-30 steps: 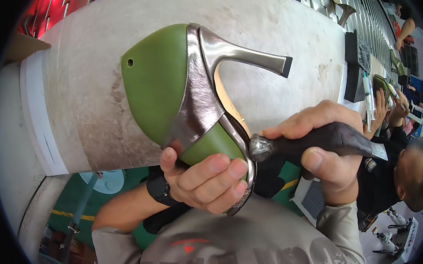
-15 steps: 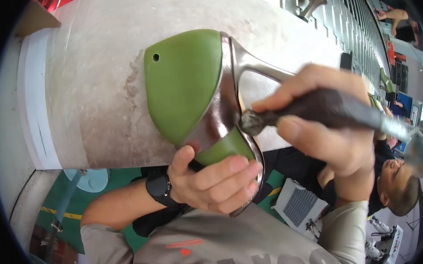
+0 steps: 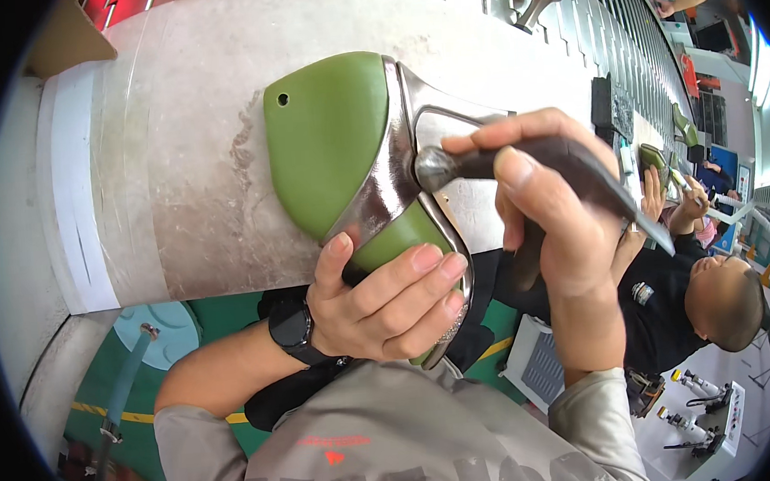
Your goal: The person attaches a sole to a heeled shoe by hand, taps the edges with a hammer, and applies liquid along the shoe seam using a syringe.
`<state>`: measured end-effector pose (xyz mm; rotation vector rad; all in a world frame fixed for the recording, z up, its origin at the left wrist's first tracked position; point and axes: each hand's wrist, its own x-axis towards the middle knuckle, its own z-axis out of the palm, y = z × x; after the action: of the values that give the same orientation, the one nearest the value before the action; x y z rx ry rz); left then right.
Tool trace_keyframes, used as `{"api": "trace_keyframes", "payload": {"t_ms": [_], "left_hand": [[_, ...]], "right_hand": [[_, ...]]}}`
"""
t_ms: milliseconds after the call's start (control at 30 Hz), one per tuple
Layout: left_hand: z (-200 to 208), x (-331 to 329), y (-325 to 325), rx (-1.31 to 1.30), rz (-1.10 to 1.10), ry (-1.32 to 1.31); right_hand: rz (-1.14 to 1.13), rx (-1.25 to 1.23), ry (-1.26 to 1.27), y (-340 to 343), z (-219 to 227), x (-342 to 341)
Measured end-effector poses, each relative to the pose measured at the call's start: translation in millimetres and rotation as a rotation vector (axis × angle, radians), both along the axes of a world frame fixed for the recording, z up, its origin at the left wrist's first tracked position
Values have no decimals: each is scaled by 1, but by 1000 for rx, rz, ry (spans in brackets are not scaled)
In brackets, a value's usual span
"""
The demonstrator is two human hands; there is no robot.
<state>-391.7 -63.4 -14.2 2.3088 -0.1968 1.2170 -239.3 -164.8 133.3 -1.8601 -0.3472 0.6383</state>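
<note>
A metallic brown high-heeled shoe point(image 3: 384, 183) lies on its side at the near edge of the worktop, built around a green last point(image 3: 330, 142) with a small hole. My left hand point(image 3: 389, 306) is wrapped round its toe part, fingers over the upper and sole edge. In my right hand point(image 3: 563, 203) is a shoemaker's hammer point(image 3: 565, 159) with a round metal face and a thin, pointed rear end. Its round face is at the sole edge near the shoe's middle; I cannot tell whether it touches. My right fingers are closed around it.
The pale, stained worktop point(image 3: 195, 164) borders a slatted metal conveyor point(image 3: 558, 40) carrying another heeled shoe point(image 3: 536, 4). A dark block point(image 3: 610, 108) stands to the right. A co-worker point(image 3: 671, 302) works close by on my right. A blue round stool point(image 3: 157, 334) is at lower left.
The hammer and my right hand have shifted left and slightly up, and the hammer is less blurred. The shoe has moved a little left and up with my left hand still around it.
</note>
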Motion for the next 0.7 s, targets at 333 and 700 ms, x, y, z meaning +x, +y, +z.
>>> {"api": "trace_keyframes", "payload": {"t_ms": [333, 700], "left_hand": [[-1, -2, 8, 72, 4, 26], [1, 0, 2, 23, 29, -5]], "right_hand": [[358, -198, -6, 14, 19, 37], [-278, 385, -374, -80, 19, -86]]}}
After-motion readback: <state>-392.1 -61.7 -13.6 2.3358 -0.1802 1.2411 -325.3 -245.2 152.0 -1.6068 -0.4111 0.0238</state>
